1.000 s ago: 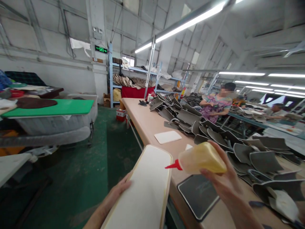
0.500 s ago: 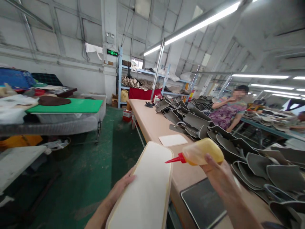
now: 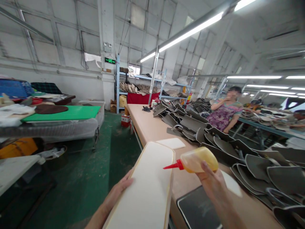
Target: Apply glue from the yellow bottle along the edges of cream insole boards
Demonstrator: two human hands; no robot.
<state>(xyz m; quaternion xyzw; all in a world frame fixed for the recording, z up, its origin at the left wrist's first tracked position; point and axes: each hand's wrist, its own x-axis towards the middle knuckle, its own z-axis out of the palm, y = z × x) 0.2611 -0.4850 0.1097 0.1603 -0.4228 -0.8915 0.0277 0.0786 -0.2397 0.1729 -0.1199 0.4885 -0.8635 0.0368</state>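
While your left hand (image 3: 122,187) grips the panel (image 3: 149,186) by its edge at ten o'clock, fingers closed on the rim, your right hand (image 3: 209,178) wraps the bottle (image 3: 200,160), squeezed between thumb and fingers. The panel lies in front of you at six o'clock, left of the table (image 3: 140,122). The red nozzle (image 3: 173,166) points to nine o'clock; its tip has slid slightly inward and nearer you over the panel's far end. I cannot tell whether it touches. At one o'clock from the panel, the white piece (image 3: 175,143) is now partly covered by its corner. Beyond your right hand, another white piece (image 3: 231,183) has come further into view. The dark panel (image 3: 199,208) lies at five o'clock.
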